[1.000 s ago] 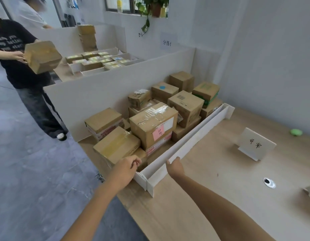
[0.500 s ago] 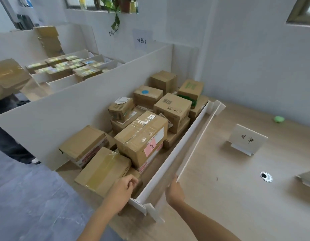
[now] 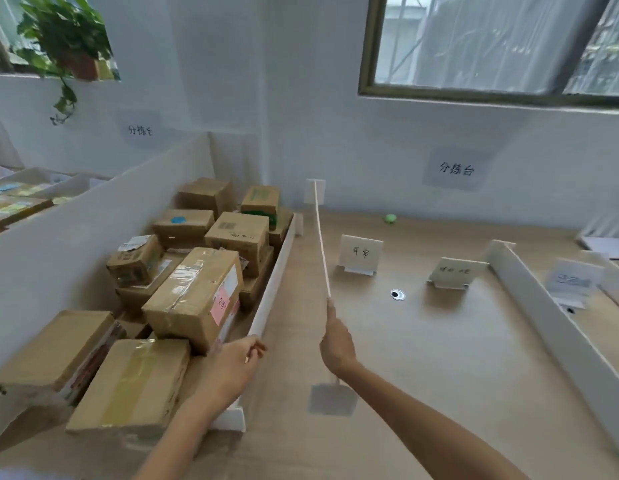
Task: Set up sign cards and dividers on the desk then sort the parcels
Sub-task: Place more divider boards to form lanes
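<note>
Several brown cardboard parcels (image 3: 193, 299) lie piled at the desk's left, between a tall white partition (image 3: 93, 233) and a low white divider (image 3: 273, 282). My left hand (image 3: 237, 368) grips the near end of that low divider. My right hand (image 3: 337, 341) holds a second white divider (image 3: 322, 244) lifted off the desk, seen edge-on and pointing toward the wall. Three white sign cards stand on the wooden desk (image 3: 422, 375): one (image 3: 360, 252) by the lifted divider, one (image 3: 452, 271) in the middle, one (image 3: 573, 280) at the right.
A third long white divider (image 3: 550, 317) stands on the desk at the right. A cable hole (image 3: 397, 294) sits between the cards and a small green object (image 3: 390, 218) near the wall. A neighbouring desk with trays of parcels (image 3: 17, 199) lies beyond the partition.
My right hand has lifted the second divider away from the first and swung it right. The view has turned right and up, so the person holding a box has left the frame.
</note>
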Available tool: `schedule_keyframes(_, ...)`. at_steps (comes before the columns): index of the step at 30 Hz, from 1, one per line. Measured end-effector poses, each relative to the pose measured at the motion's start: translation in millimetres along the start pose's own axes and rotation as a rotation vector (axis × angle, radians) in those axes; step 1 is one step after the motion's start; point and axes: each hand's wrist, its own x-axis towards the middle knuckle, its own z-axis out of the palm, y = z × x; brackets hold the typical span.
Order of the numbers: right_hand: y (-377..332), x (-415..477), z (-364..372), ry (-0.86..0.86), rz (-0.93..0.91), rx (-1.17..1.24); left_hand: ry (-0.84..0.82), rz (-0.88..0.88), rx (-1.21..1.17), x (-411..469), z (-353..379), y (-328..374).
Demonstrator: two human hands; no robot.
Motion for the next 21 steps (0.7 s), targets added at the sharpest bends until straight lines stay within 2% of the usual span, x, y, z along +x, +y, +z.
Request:
schedule_keyframes(7,49,-60,-51,0.179,0.042,-0.039,-0.169,0.179,-0.005,-22,48,51)
schedule_keyframes(14,109,-102,-93,0.296,0.115,-0.105,-0.206,0.293,-0.038,-36,92,108)
schedule_keyframes(17,136,-104,-105,0.284,0.129,-0.148,-0.212,0.294,-0.052,-37,113,127)
schedule_keyframes(21,175,-105,-112,0.178,0.169,-0.17,-0.206,0.259,-0.057,-39,143,150)
